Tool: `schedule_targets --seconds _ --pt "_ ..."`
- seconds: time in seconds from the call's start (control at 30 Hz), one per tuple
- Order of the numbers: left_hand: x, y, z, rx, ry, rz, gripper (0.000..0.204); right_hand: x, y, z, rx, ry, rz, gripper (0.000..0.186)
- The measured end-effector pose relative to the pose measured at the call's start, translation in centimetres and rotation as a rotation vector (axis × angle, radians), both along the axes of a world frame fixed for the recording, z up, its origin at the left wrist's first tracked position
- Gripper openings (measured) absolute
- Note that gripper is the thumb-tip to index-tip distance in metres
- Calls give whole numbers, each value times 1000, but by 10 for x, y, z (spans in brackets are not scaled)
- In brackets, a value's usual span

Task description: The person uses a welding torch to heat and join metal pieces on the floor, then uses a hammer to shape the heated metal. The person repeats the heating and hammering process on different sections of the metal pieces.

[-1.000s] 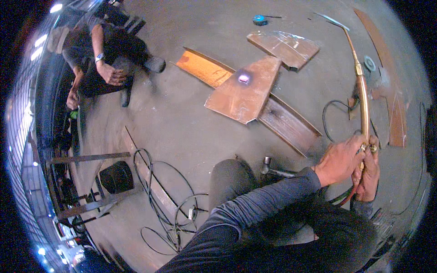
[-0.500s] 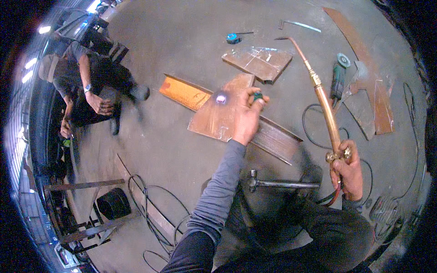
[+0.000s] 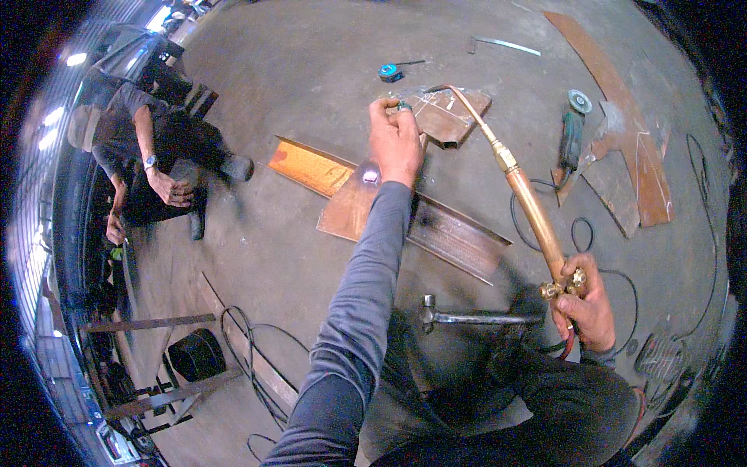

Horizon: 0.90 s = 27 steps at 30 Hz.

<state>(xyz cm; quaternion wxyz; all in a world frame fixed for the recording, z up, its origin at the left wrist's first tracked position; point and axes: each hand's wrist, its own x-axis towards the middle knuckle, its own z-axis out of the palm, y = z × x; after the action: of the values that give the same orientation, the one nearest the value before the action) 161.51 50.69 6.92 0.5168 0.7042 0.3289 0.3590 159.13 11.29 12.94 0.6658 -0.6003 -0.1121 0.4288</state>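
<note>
My right hand (image 3: 589, 313) is closed around the valve end of a brass cutting torch (image 3: 534, 214), which points up and to the left. No flame shows at its bent tip. My left hand (image 3: 397, 144) pinches a small green lighter (image 3: 403, 106), mostly hidden by the fingers, just left of the torch tip. Below that hand a rusty steel plate (image 3: 342, 214) lies across a steel channel (image 3: 459, 233), its left part orange. A bright spot shows on the plate. Beyond the hand lies another cut plate (image 3: 451, 117) with chalk lines.
A hammer (image 3: 482, 317) lies by my knees. Beyond are a blue tape measure (image 3: 391, 73), a metal square (image 3: 506, 45) and, to the right, a green angle grinder (image 3: 573, 136) beside rusty offcuts (image 3: 646, 179). Cables (image 3: 253, 350) coil at left, near a metal frame (image 3: 148, 319). A person (image 3: 148, 148) crouches far left.
My left hand has moved away from me and leftward with the lighter, off the plate on the channel. The torch has swung left and its tip now sits over the farther plate.
</note>
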Motion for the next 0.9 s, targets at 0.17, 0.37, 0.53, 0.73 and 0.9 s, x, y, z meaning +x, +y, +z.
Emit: schedule_targets --seconds 0.17,0.37,0.53,0.73,0.9 --pt "9 36 -22 245 155 -20 43 -8 9 0 -2 30 30 39" --pt "-23 -148 -72 199 -65 51 22 -5 -15 -31 -52 -104 -260 50" --pt "-102 -224 -42 -578 -92 -470 29 -13 -11 -12 -124 -152 -297 51" --pt "-106 -233 2 -561 -150 -788 31 -11 -5 -15 -160 -218 -370 45" --pt "-98 -240 12 -320 -146 -813 27 -10 -10 -29 -172 -333 -436 42"
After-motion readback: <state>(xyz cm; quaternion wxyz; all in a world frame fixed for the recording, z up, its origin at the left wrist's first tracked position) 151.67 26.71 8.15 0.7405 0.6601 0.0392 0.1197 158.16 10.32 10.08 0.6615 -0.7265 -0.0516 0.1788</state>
